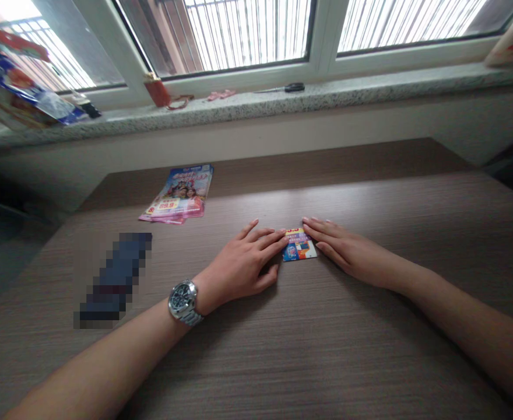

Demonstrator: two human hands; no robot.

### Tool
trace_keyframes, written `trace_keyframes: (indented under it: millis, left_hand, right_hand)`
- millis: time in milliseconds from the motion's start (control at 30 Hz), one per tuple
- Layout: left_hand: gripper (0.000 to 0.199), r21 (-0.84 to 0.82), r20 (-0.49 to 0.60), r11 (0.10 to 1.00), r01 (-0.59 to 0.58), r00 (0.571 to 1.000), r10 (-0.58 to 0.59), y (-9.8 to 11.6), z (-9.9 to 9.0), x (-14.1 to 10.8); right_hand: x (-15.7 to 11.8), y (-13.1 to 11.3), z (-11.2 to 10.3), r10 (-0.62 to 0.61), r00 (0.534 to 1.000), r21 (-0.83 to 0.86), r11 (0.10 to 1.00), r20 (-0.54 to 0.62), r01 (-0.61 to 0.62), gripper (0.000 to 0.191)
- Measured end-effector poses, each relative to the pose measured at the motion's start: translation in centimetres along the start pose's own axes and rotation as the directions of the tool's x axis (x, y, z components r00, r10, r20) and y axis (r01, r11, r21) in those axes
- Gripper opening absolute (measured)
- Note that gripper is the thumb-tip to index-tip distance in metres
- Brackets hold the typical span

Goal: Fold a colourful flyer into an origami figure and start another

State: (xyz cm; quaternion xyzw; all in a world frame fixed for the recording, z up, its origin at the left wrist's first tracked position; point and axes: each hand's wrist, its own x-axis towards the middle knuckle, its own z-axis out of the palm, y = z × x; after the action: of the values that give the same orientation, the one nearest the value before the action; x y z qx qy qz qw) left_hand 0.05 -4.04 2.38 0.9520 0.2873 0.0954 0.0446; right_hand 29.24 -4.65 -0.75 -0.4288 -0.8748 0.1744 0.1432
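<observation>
While lying flat on a brown table (260, 361), touched by fingertips (284, 240) at its left edge and upper right corner: a small, colourful printed paper (300, 251). Placed palm down on its left, with fingers spread, grasping nothing: the left hand (244, 262), with a silver watch (183, 298) at the wrist. Placed on its right, fingers straight and together, also loose: the right hand (348, 251). Farther left, near the table's far edge, glossy leaflets (182, 192); nearer, a blurred dark object (116, 280). Beyond, a speckled windowsill (248, 108) below windows (248, 35).
</observation>
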Motion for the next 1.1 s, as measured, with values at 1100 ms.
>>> trace_keyframes:
  millis: [1100]
  left_hand:
    - [0.037, -0.035, -0.091, 0.992, 0.121, 0.988, -0.124, -0.3, 1.3, 1.2]
  right_hand:
    - [1.6, -2.5, 1.6, -0.072, 0.984, -0.087, 0.994, -0.162, 0.058, 0.046]
